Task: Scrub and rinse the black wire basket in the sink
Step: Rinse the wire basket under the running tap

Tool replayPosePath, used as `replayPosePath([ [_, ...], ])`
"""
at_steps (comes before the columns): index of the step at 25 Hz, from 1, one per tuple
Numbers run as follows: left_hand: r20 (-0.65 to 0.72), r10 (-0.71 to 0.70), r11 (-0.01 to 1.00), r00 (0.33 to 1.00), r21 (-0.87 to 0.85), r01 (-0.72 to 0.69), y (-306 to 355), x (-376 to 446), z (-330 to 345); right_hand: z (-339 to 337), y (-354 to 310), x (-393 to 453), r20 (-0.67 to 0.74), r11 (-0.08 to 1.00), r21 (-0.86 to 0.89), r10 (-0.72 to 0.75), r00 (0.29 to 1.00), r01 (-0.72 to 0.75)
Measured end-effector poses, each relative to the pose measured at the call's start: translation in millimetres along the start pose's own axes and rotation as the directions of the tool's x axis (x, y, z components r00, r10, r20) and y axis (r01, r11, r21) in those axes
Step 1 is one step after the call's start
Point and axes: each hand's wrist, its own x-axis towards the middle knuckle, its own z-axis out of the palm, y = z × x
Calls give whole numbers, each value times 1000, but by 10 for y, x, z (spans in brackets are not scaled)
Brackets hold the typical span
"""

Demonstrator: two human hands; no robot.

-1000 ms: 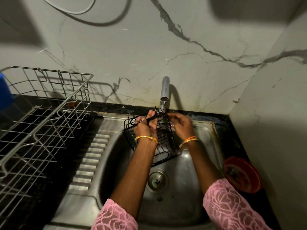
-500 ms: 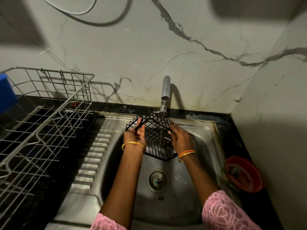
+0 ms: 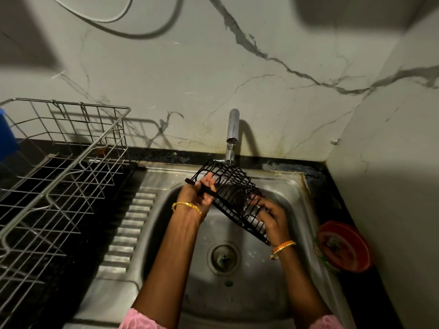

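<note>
Left hand (image 3: 198,194) and right hand (image 3: 270,216) both grip the tilted black wire basket (image 3: 234,188), held between them under the steel tap (image 3: 231,135).

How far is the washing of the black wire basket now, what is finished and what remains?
Nothing looks finished yet. In hand: both hands, left hand and right hand, grip the black wire basket, tilted over the steel sink just below the metal tap. No scrubber or foam is visible, and whether water runs is unclear. Left: finishing the rinse; the silver wire drying rack stands beside the sink.
</note>
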Motion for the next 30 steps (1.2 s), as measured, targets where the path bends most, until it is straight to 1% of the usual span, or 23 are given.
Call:
replayPosePath([
  [1,-3,1,1000,1000,26,-1,-3,0,-26,-7,-1,-5,-17,995,76,69,997,-67],
  [3,-23,16,993,1000,114,-14,5,11,-69,25,-48,-12,-64,962,168,230,971,-217],
  [5,-37,32,981,999,192,-24,10,7,-107,74,-119,-9,-93,915,202,373,923,-350],
  [7,-38,45,965,998,261,-33,-4,-4,-122,118,-219,-8,-60,872,177,473,879,-457],
  [10,-24,44,939,999,343,-33,-83,-61,-78,173,-316,62,-6,831,120,547,837,-543],
  [14,62,19,932,998,360,-40,-244,-96,31,168,-315,117,85,738,171,649,756,-653],
  [16,103,4,931,995,363,-41,-335,-101,90,142,-280,187,70,701,189,689,721,-688],
  [20,126,11,930,992,364,-57,-472,-120,164,87,-360,291,71,670,238,710,701,-703],
  [24,115,33,937,993,343,-71,-512,-120,173,40,-431,299,79,697,168,696,714,-698],
  [30,130,63,934,990,341,-104,-538,-128,130,36,-446,291,77,714,129,684,725,-688],
])
